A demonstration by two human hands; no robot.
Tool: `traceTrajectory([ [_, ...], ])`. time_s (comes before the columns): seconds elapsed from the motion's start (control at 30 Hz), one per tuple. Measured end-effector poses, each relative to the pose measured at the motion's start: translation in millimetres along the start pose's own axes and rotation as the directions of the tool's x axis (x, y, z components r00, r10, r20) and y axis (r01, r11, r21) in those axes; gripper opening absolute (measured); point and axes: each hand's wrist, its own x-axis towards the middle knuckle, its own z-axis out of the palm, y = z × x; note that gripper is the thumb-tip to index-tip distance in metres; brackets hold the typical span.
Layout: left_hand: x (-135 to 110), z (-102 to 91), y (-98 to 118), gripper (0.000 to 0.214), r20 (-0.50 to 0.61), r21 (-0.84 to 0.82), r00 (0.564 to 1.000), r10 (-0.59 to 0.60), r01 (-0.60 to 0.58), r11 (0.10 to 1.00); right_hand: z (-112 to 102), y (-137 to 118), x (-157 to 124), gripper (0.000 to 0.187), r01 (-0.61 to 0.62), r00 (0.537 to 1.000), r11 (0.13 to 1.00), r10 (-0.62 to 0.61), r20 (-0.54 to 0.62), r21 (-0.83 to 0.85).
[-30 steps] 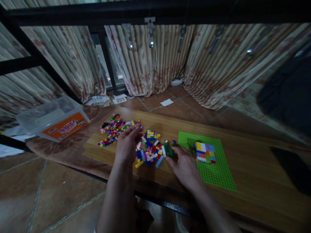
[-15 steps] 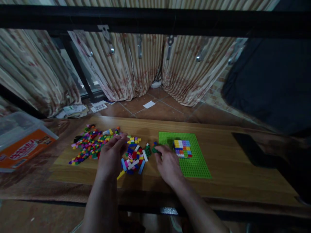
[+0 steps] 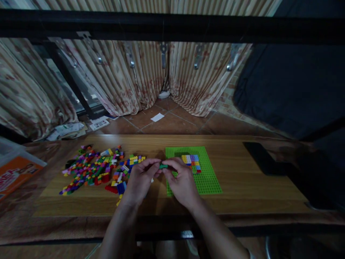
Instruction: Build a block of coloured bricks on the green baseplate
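A small dark green toy building brick (image 3: 163,166) is pinched between the fingertips of both hands, just left of the baseplate. My left hand (image 3: 140,181) closes on its left end, and my right hand (image 3: 183,182) grips its right end. Behind my right hand lies a light green studded baseplate (image 3: 208,174), partly covered by that hand. On it stands a block of multicoloured bricks (image 3: 194,162), its left part hidden by my fingers. Loose bricks (image 3: 122,172) lie left of my left hand, which hides some of them.
A large heap of mixed bricks (image 3: 91,167) spreads over the left of the wooden board (image 3: 237,194). A plastic box with an orange label (image 3: 20,174) stands at the far left. A dark flat object (image 3: 262,158) lies at the right. Curtains (image 3: 194,82) hang behind.
My left hand has moved from above the loose bricks to meet my right hand, and both now hold the green brick. The head view has shifted to the right.
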Motion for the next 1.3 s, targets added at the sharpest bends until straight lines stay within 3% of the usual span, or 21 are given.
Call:
traceTrajectory([
  [0.23, 3.2, -1.6, -4.2, 0.027, 0.061, 0.034, 0.998, 0.011, -0.013, 0.999, -11.3, 3.4, 1.5, 0.022, -0.065, 0.996, 0.998, 0.064, 0.069, 0.022],
  [0.63, 2.5, 31.7, -23.0, 0.024, 0.220, 0.051, 0.967, 0.128, -0.143, 0.988, -55.2, 24.1, -1.2, 0.016, -0.061, 0.994, 0.998, 0.062, 0.093, -0.020],
  [0.77, 4.8, 37.3, -31.9, 0.026, 0.205, 0.171, 0.969, 0.141, -0.177, 0.969, -89.3, 39.1, -2.2, 0.014, -0.087, 0.996, 0.992, 0.089, 0.022, -0.089],
  [0.83, 4.4, 39.1, -34.9, 0.026, 0.209, 0.279, 0.966, 0.151, -0.207, 0.938, -112.5, 53.8, -3.7, 0.017, -0.155, 0.984, 0.984, 0.147, -0.097, -0.086],
  [0.97, -2.8, 47.1, -35.0, 0.026, 0.287, 0.469, 0.946, 0.150, -0.276, 0.839, -142.0, 79.7, -6.9, 0.025, -0.306, 0.945, 0.952, 0.300, -0.134, -0.024],
  [1.13, -12.7, 63.4, -35.4, 0.024, 0.289, 0.667, 0.939, 0.186, -0.337, 0.664, -131.0, 80.0, -5.0, 0.023, -0.295, 0.954, 0.955, 0.294, -0.052, -0.011],
  [1.3, -12.0, 68.4, -43.2, 0.025, 0.321, 0.682, 0.924, 0.208, -0.378, 0.626, -117.5, 73.9, -1.4, 0.020, -0.250, 0.968, 0.963, 0.250, -0.011, -0.101],
])
